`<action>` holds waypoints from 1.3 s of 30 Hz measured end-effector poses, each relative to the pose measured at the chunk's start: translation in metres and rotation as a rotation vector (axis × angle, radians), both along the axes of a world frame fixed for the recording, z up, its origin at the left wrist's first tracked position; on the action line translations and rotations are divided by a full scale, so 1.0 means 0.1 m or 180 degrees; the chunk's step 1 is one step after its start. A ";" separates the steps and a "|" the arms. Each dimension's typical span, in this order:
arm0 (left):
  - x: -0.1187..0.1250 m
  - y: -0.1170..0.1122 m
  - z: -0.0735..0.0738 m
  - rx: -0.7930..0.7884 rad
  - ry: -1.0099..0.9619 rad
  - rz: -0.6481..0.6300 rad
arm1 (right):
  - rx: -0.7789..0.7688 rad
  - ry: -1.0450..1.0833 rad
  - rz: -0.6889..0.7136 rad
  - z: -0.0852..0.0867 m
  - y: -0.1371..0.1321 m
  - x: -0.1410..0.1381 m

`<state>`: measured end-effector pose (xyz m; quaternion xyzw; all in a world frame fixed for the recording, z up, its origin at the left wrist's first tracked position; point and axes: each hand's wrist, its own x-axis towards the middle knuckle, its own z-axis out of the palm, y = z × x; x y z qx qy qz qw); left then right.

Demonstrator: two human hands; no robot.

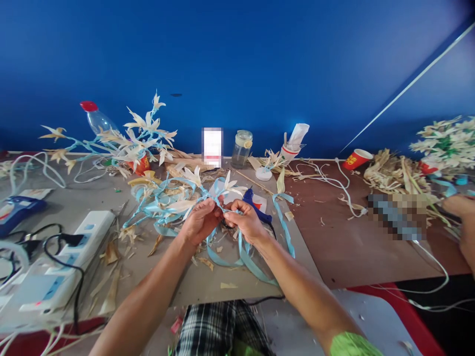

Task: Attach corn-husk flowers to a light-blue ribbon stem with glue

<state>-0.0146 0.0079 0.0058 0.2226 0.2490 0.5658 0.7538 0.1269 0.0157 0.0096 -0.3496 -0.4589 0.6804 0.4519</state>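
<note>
My left hand (200,221) and my right hand (246,219) meet at the middle of the table, both with fingers pinched closed on a light blue ribbon (241,257) wound round a stem. The stem carries pale straw flowers (229,185) just beyond my fingertips. Loose ribbon trails down toward me and off to the right. A blue glue gun (256,206) lies right behind my right hand.
A white power strip (79,237) with black cords lies at left. A finished flower branch (143,131), plastic bottle (97,118), glass jar (241,147) and paper cups (356,158) stand at the back. Straw husks (393,173) lie right. Another person's hand (462,210) is at the right edge.
</note>
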 end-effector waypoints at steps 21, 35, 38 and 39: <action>0.07 0.03 -0.01 -0.0105 0.0760 0.0679 | 0.1925 -0.1629 -0.0731 -0.11 0.03 0.02; 0.11 -0.02 0.02 0.0021 0.0482 0.0428 | 0.2895 -0.1920 -0.1022 -0.16 0.00 0.01; 0.13 -0.03 0.04 -0.0141 0.0203 0.0380 | 0.2885 -0.1917 -0.1019 -0.16 0.00 0.01; 0.13 -0.03 0.04 -0.0202 0.0147 0.0342 | 0.2893 -0.1914 -0.1021 -0.17 0.00 0.00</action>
